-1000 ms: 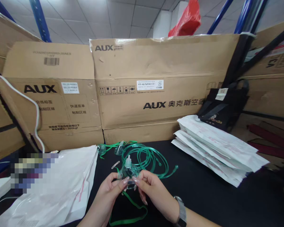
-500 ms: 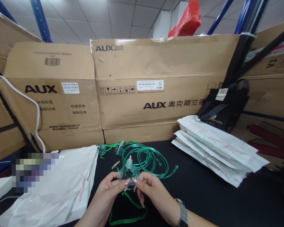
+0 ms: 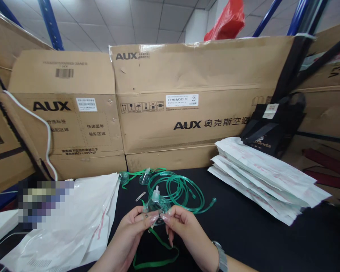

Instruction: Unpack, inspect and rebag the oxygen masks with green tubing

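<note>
A clear green-tinted oxygen mask [image 3: 156, 202] sits between my two hands just above the black table [image 3: 243, 234]. My left hand [image 3: 133, 230] pinches its near left edge and my right hand [image 3: 180, 226] pinches its near right edge, fingertips almost meeting. A green elastic strap [image 3: 158, 253] hangs from the mask and loops on the table below my hands. Coiled green tubing [image 3: 177, 189] lies just beyond the mask. A second mask [image 3: 144, 176] rests farther back beside the coil.
A stack of white sealed pouches [image 3: 266, 177] lies on the right. Loose white plastic bags [image 3: 73, 223] cover the left. Large AUX cardboard boxes [image 3: 187, 102] wall off the back. A black tote bag [image 3: 274, 124] leans at the right rear.
My hands and the mask stay almost where they were; the fingertips have shifted slightly on the mask's edge. The view has drifted a little.
</note>
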Motion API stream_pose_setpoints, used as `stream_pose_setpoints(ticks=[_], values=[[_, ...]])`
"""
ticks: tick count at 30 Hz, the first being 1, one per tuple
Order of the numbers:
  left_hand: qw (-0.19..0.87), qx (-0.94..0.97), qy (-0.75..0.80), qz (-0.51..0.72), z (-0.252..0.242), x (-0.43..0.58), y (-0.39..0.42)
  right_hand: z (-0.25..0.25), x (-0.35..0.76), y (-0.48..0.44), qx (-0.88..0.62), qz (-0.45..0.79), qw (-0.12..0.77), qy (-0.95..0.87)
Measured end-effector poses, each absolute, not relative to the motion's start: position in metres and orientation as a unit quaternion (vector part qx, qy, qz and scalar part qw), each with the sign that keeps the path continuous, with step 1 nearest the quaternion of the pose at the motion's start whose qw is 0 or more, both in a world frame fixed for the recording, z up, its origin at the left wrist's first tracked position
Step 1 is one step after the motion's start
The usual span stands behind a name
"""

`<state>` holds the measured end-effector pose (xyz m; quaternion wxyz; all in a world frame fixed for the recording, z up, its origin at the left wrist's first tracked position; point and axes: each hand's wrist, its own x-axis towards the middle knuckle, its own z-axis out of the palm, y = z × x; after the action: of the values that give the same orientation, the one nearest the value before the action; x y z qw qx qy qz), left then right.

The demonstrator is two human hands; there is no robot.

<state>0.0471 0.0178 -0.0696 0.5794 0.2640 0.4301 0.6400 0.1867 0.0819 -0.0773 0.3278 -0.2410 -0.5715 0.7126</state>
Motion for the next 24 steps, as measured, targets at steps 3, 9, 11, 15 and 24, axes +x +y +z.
stream_pose_setpoints(ticks=[3, 9, 11, 15, 24], values=[[0.584, 0.261, 0.43, 0.637, -0.069, 0.048, 0.017, -0.082, 0.185, 0.082, -0.235, 0.704, 0.337, -0.579], [0.615, 0.273, 0.397, 0.625, -0.071, 0.05, 0.017, -0.078, 0.186, 0.082, -0.202, 0.702, 0.335, -0.595], [0.622, 0.266, 0.388, 0.626, -0.072, 0.05, 0.018, -0.077, 0.186, 0.084, -0.197, 0.702, 0.335, -0.596], [0.62, 0.251, 0.398, 0.628, -0.075, 0.05, 0.019, -0.078, 0.186, 0.085, -0.2, 0.699, 0.335, -0.6], [0.662, 0.263, 0.365, 0.6, -0.068, 0.052, 0.014, -0.071, 0.19, 0.078, -0.139, 0.73, 0.272, -0.612]])
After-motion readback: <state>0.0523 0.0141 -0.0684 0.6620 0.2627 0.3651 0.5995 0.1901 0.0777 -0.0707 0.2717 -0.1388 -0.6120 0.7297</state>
